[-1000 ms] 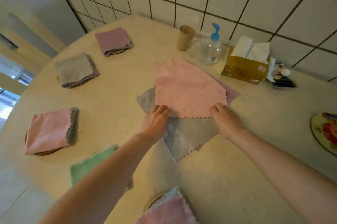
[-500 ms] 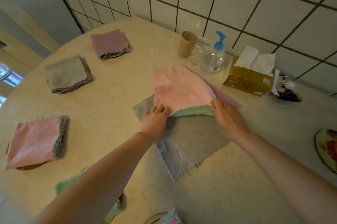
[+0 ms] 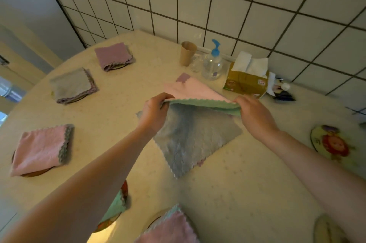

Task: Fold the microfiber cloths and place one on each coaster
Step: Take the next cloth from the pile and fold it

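1. Head view, the fold in hand: the left hand [image 3: 153, 113] and the right hand [image 3: 255, 115] each pinch a near corner of the pink-and-green cloth [image 3: 195, 92], each grip clenched on the scalloped edge. That edge is lifted off the counter [image 3: 247, 183], the green underside showing, while the far part of the cloth lies flat toward the wall edge.

2. Under it, near the middle of the counter, the grey cloth [image 3: 192, 137] lies spread and unfolded. A mauve corner [image 3: 183, 77] peeks out at the far end of the pile, so a third flat cloth probably waits there too.

3. Done so far, as I judge it: along the left edge a folded mauve cloth [image 3: 113, 55], a folded grey cloth [image 3: 73, 85] and a folded pink cloth [image 3: 40, 148] each sit on a round coaster. At the near edge a green folded cloth [image 3: 115, 206] and a pink one [image 3: 170, 227] also rest on coasters, partly hidden by the arm and the frame.

4. Left to do: the floral coaster [image 3: 332, 143] at the right edge is bare. A pale round shape in the near right corner may be another, too blurred to be sure.

5. Containers by the wall edge: a paper cup [image 3: 187, 52], contents unseen; a pump bottle [image 3: 212, 64] holding clear liquid; a tissue box [image 3: 245, 82] with a tissue standing out.
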Demonstrator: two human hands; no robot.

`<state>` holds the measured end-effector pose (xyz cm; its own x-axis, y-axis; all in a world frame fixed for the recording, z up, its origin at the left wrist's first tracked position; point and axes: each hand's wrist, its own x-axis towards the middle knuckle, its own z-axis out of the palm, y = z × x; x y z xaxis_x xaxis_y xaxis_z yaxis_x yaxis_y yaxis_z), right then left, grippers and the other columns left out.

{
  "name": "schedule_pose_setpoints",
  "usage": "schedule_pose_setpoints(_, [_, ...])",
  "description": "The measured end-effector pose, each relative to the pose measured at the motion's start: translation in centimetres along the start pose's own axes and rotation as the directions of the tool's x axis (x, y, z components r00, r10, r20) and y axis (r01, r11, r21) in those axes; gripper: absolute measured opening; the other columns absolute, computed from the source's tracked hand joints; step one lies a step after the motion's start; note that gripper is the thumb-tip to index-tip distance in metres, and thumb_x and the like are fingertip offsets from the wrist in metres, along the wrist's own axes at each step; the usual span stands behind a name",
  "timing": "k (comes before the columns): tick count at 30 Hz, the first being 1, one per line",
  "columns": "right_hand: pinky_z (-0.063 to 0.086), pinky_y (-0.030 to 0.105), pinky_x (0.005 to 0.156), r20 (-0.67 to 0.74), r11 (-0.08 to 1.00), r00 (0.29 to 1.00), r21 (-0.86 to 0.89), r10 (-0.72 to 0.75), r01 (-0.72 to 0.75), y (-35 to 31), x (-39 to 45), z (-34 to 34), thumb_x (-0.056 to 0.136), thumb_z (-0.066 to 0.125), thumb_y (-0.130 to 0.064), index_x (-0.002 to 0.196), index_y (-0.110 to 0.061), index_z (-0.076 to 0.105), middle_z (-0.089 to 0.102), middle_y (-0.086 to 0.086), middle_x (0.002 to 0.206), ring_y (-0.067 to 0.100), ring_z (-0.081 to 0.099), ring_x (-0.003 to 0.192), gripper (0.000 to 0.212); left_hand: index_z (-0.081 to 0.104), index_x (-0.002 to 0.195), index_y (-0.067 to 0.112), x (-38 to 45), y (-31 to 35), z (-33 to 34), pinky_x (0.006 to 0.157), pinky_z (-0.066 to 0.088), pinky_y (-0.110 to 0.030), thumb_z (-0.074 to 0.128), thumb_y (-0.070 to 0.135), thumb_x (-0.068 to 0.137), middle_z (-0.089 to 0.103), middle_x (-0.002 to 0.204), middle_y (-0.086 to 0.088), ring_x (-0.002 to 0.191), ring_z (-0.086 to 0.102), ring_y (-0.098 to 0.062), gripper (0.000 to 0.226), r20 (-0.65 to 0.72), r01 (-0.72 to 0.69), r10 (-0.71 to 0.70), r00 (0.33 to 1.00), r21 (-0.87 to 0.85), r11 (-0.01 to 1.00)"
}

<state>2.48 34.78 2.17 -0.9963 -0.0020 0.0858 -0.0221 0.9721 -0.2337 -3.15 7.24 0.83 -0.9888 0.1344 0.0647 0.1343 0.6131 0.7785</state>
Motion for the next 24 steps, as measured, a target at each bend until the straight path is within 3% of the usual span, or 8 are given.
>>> schedule_pose_setpoints(3, [0.052, 0.041, 0.070, -0.110, 0.965, 0.983, 0.234, 0.145, -0.116, 1.3, -2.6, -2.5, 0.093, 0.042, -0.002, 0.112, -0.016, 0.056, 0.059, 0.010, 0.111, 0.028, 0.057, 0.094, 0.027, 0.067, 0.102, 0.013, -2.3, 2.7, 0.4, 0.069, 0.036, -0.021, 0.050, 0.004, 0.092, 0.063, 0.091, 0.004, 0.084, 0.056, -0.013, 0.021, -0.041, -0.080, 0.083, 0.996, 0.050, 0.996])
schedule_pose_setpoints(5, [0.059, 0.042, 0.062, -0.104, 0.847, 0.953, 0.493, 0.286, -0.200, 2.4, -4.7, -3.9, 0.095, 0.042, -0.004, 0.107, -0.017, 0.057, 0.058, 0.006, 0.106, 0.025, 0.059, 0.089, 0.023, 0.067, 0.103, 0.014, -4.0, 4.7, 1.1, 0.073, 0.036, -0.021, 0.051, 0.005, 0.093, 0.062, 0.093, 0.005, 0.087, 0.056, -0.013, 0.022, -0.047, -0.105, 0.108, 0.993, 0.059, 0.993])
schedule_pose_setpoints(7, [0.060, 0.038, 0.063, -0.118, 0.754, 0.915, 0.612, 0.385, -0.238, 3.7, -6.5, -5.0, 0.095, 0.046, -0.004, 0.105, -0.015, 0.061, 0.056, 0.002, 0.100, 0.020, 0.059, 0.086, 0.021, 0.067, 0.106, 0.016, -5.7, 6.8, 1.9, 0.077, 0.037, -0.020, 0.050, 0.007, 0.094, 0.063, 0.097, 0.006, 0.090, 0.055, -0.011, 0.023, -0.039, -0.109, 0.112, 0.993, 0.062, 0.992])
schedule_pose_setpoints(10, [0.054, 0.032, 0.076, -0.245, 0.766, 0.865, 0.605, 0.437, -0.216, 6.6, -9.7, -7.2, 0.093, 0.047, -0.003, 0.103, -0.013, 0.066, 0.063, 0.003, 0.098, 0.013, 0.057, 0.086, 0.024, 0.066, 0.108, 0.016, -9.1, 11.1, 3.8, 0.079, 0.037, -0.019, 0.048, 0.009, 0.095, 0.062, 0.098, 0.005, 0.092, 0.053, -0.009, 0.024, -0.078, -0.112, 0.116, 0.990, 0.054, 0.992])
schedule_pose_setpoints(13, [0.036, 0.014, 0.074, -0.326, 0.797, 0.848, 0.580, 0.418, -0.169, 9.1, -13.5, -10.0, 0.094, 0.043, -0.005, 0.104, -0.015, 0.067, 0.067, 0.001, 0.105, 0.006, 0.052, 0.089, 0.027, 0.067, 0.106, 0.014, -12.3, 15.5, 5.5, 0.077, 0.036, -0.020, 0.047, 0.010, 0.095, 0.061, 0.094, 0.004, 0.090, 0.053, -0.011, 0.024, -0.121, -0.110, 0.113, 0.986, 0.032, 0.993])
schedule_pose_setpoints(17, [0.033, 0.000, 0.070, -0.366, 0.827, 0.871, 0.557, 0.326, -0.076, 11.9, -18.1, -13.1, 0.094, 0.041, -0.004, 0.102, -0.017, 0.065, 0.063, -0.007, 0.099, 0.004, 0.053, 0.089, 0.028, 0.069, 0.101, 0.014, -15.4, 19.4, 7.1, 0.073, 0.037, -0.022, 0.049, 0.012, 0.094, 0.062, 0.088, 0.004, 0.085, 0.055, -0.013, 0.021, -0.138, -0.144, 0.150, 0.979, 0.055, 0.988])
schedule_pose_setpoints(24, [0.044, 0.019, 0.079, -0.379, 0.849, 0.889, 0.528, 0.256, -0.020, 14.5, -20.4, -15.3, 0.095, 0.044, -0.006, 0.105, -0.017, 0.064, 0.059, -0.012, 0.098, 0.004, 0.055, 0.088, 0.025, 0.068, 0.105, 0.016, -16.9, 22.4, 8.0, 0.073, 0.038, -0.021, 0.049, 0.015, 0.096, 0.065, 0.094, 0.002, 0.086, 0.056, -0.012, 0.021, -0.116, -0.161, 0.175, 0.978, 0.118, 0.980])
